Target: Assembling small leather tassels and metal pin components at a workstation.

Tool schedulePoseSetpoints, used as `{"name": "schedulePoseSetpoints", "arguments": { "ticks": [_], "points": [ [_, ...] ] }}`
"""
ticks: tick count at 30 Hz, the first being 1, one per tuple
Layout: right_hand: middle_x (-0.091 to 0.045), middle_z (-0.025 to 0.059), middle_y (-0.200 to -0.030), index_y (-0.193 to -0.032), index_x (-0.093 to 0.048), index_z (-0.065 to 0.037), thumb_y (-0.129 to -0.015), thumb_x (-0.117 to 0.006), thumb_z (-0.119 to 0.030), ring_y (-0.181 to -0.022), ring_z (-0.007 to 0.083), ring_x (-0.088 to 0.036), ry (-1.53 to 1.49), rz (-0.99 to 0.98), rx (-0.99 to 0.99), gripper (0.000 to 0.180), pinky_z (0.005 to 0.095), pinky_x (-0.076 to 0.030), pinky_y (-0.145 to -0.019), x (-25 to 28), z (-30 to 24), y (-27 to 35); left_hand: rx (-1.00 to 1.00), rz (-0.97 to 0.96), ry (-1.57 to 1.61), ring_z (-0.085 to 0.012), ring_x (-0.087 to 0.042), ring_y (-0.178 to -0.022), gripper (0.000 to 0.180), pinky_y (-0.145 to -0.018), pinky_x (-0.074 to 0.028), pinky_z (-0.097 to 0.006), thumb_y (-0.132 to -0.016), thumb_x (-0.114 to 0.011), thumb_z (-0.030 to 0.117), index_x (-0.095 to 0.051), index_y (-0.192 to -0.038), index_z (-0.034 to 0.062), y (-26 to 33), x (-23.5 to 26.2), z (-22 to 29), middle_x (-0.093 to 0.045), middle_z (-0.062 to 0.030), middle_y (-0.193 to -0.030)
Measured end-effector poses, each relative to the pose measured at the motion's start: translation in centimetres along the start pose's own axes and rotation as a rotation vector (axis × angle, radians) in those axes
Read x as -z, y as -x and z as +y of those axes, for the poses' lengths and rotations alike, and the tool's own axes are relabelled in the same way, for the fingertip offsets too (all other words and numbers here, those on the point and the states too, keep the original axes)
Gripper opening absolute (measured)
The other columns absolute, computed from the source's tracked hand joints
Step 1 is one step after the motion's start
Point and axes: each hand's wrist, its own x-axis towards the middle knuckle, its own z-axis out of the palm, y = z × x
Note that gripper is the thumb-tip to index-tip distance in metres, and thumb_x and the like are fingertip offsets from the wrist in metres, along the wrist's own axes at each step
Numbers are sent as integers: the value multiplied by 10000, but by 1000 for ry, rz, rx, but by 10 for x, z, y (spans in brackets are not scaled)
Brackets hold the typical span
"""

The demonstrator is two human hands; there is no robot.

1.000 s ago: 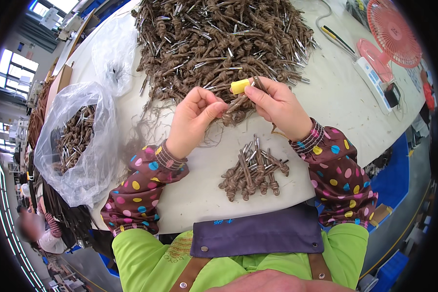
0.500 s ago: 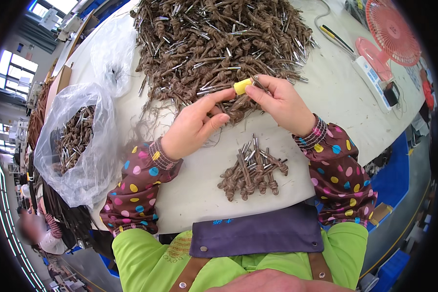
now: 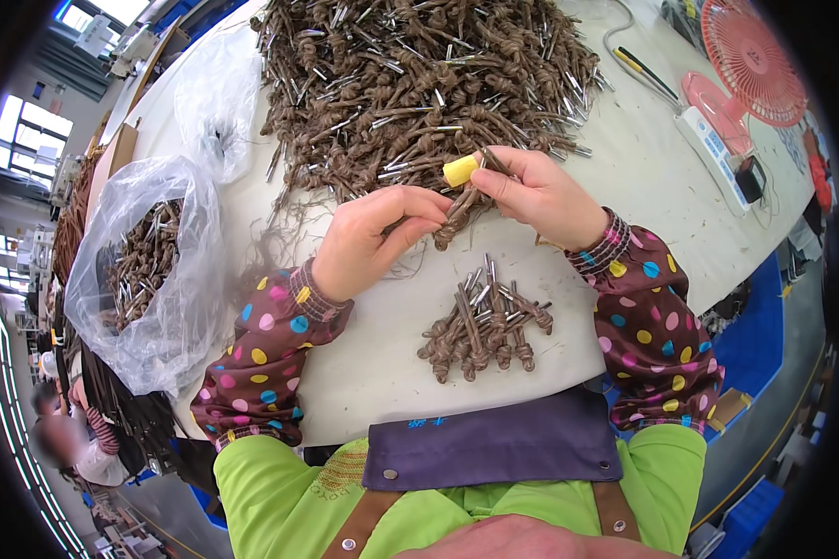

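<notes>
My right hand (image 3: 543, 194) is closed, thumb against fingers, on a knotted brown cord (image 3: 454, 224) that hangs below its fingertips. A short yellow cylinder-shaped piece (image 3: 459, 170) sticks out at those fingertips; whether it is held or worn on a finger, I cannot tell. From the left, my left hand (image 3: 375, 233) is closed, thumb and fingertips together at the side of the same cord. Both hands are over the near edge of a big heap of knotted brown cords with silvery metal tips (image 3: 410, 93). Nearer me, a small pile of similar cords (image 3: 485, 326) lies on the white table.
A clear plastic bag (image 3: 93, 279) holding more knotted cords stands at the left, another crumpled plastic bag (image 3: 216, 102) behind it. On the right are a pink fan (image 3: 750, 65), a white power strip (image 3: 713, 158) and a yellow-and-black tool (image 3: 645, 74). A blue bin (image 3: 755, 335) is beyond the table edge.
My left hand's outstretched index finger has drawn back from the yellow piece, and its fingertips now come together on the cord. My right hand has hardly moved.
</notes>
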Motion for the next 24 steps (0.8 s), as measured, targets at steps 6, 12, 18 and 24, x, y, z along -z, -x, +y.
{"name": "schedulePoseSetpoints", "arguments": {
  "ticks": [6, 12, 18, 24],
  "points": [
    [-543, -23, -802, -1156, -559, 2, -945, -516, -169, -668, 42, -476, 54, -32, 234, 275, 192, -406, -581, -10, 15, -3, 372, -79, 907, -90, -597, -878, 69, -762, -474, -236, -942, -507, 65, -527, -979, 10, 9, -16, -2, -634, -57, -943],
    [-562, 101, -871, -1213, -477, -37, -885, -593, -352, -704, 252, -578, 471, 286, 335, 469, 321, -463, -632, -11, -2, 6, 359, 55, 461, -93, -589, -813, 68, -727, -464, -239, -938, -510, 72, -534, -968, 16, 11, -12, -8, -617, -46, -881],
    [-562, 83, -844, -1022, -518, -45, -875, -594, -376, -688, 245, -598, 522, 275, 319, 371, 323, -474, -600, -15, -15, 16, 197, 157, -29, -205, -616, -774, 59, -683, -479, -279, -873, -574, 25, -566, -930, 14, 5, -6, 1, -612, -100, -853],
    [-564, 67, -818, -874, -546, -77, -861, -604, -315, -681, 261, -587, 681, 172, 421, 246, 343, -461, -556, -24, -8, 15, 63, 162, -128, -257, -612, -798, 98, -706, -490, -312, -826, -618, 11, -570, -911, 16, 3, -9, 3, -614, -105, -863]
  ]
}}
